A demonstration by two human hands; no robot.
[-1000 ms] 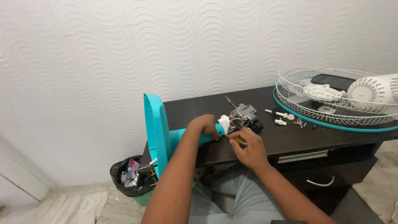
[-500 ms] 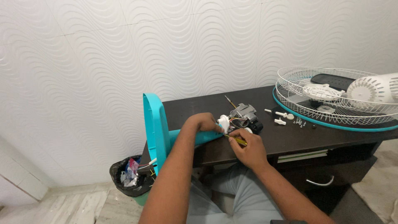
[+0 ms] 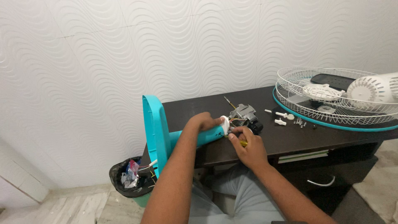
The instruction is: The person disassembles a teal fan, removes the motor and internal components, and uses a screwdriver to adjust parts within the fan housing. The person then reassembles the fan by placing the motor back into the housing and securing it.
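A turquoise fan stand (image 3: 155, 132) lies on its side, its round base hanging off the dark table's (image 3: 290, 139) left end. My left hand (image 3: 203, 122) grips the stand's neck near a white fitting (image 3: 225, 123). My right hand (image 3: 246, 147) holds a small yellow-handled tool (image 3: 240, 143) against the neck's end. Just beyond, the grey fan motor (image 3: 244, 114) with coloured wires rests on the table.
White wire fan guards with a teal rim (image 3: 331, 103) lie at the table's right, with a white motor cover (image 3: 373, 89) on them. Small white knobs and screws (image 3: 286, 120) lie loose between. A bin with a black bag (image 3: 128, 178) stands on the floor at left.
My hands have shifted only slightly at the stand's neck. The rest stays as it was.
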